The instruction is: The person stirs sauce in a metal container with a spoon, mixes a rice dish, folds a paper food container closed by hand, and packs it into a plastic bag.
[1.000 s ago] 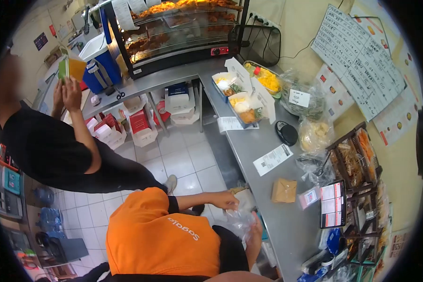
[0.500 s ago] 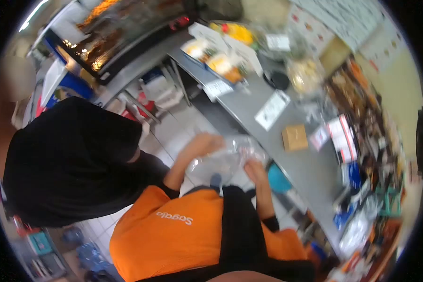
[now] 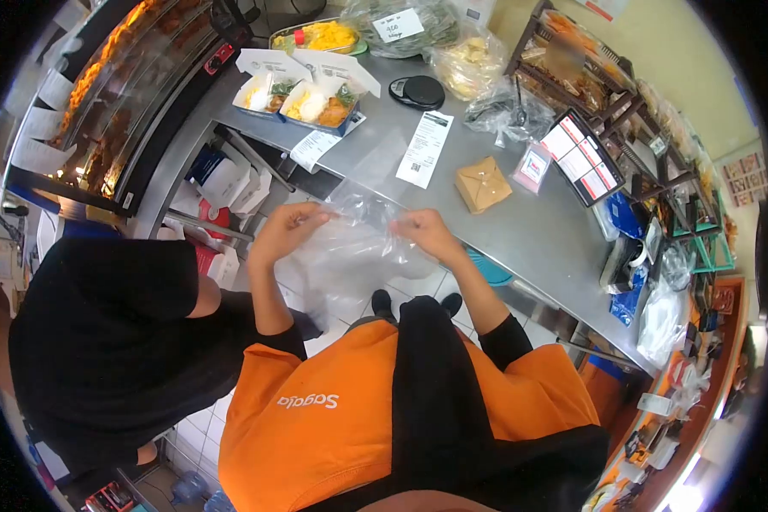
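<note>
A clear plastic bag [image 3: 354,256] hangs open-mouthed between my hands, in front of the counter edge. My left hand [image 3: 288,232] pinches its rim on the left side. On the right, my right hand [image 3: 427,234] grips the rim between thumb and fingers. Beyond the bag, two open meal boxes [image 3: 316,111] with rice, an egg-like yellow food and greens stand on the steel counter [image 3: 375,149]. A printed receipt [image 3: 425,149] lies near the bag, and a second receipt [image 3: 316,147] overhangs the edge by the boxes. To the right sits a closed brown paper box [image 3: 484,184].
A black kitchen scale [image 3: 417,92] and a tray of yellow food [image 3: 320,36] are at the back. A tablet [image 3: 582,158] stands at the right. A person in black [image 3: 119,333] is close on my left, near a heated display case [image 3: 136,94].
My hands have lifted the plastic bag toward the counter and moved it slightly left, with its mouth now upward. The camera view has shifted, showing more of the counter.
</note>
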`<action>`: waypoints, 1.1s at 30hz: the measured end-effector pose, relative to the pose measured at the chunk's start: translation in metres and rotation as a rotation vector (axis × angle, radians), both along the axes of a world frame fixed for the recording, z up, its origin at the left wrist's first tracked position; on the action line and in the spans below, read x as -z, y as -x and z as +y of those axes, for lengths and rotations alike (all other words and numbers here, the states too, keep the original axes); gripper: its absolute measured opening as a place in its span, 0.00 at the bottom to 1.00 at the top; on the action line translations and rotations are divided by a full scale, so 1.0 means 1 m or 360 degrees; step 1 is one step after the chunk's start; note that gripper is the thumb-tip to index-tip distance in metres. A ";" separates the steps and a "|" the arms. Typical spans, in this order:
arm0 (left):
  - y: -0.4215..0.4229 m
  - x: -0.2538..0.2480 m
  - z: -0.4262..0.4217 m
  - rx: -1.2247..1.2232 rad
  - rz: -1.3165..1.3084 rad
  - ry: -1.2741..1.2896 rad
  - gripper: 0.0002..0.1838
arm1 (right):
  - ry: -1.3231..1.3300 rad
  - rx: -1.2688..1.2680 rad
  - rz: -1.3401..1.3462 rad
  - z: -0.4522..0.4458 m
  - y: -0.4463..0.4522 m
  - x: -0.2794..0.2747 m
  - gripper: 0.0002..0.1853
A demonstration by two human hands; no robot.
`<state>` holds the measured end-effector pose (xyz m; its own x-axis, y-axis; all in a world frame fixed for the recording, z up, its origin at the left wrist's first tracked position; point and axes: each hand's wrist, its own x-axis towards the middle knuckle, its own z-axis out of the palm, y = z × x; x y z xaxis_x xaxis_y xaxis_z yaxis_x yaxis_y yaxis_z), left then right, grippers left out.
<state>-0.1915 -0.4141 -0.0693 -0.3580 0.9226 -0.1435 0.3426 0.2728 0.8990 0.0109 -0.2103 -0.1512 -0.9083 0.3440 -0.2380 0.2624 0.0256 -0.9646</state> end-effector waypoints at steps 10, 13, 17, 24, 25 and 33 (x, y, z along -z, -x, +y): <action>-0.103 0.047 0.017 -0.0505 0.0682 -0.0260 0.18 | 0.0371 0.0279 -0.0037 -0.035 -0.001 0.061 0.14; -0.126 0.102 0.030 -0.0178 -0.0152 -0.0189 0.09 | 0.0646 0.0053 0.0492 -0.058 -0.020 0.049 0.12; -0.124 0.116 0.035 -0.0234 -0.0202 -0.0356 0.06 | 0.0462 0.0174 0.0972 -0.035 -0.042 0.014 0.14; 0.027 0.316 -0.054 0.0333 0.0625 0.0403 0.21 | 0.0259 0.0710 0.0089 0.053 -0.099 0.028 0.11; 0.027 0.305 -0.052 0.0336 0.0560 0.0642 0.22 | 0.0120 0.0772 0.0096 0.074 -0.122 0.013 0.09; -0.084 0.174 -0.003 0.0008 0.0716 0.0004 0.22 | -0.0707 0.0697 0.0562 0.031 -0.082 0.013 0.09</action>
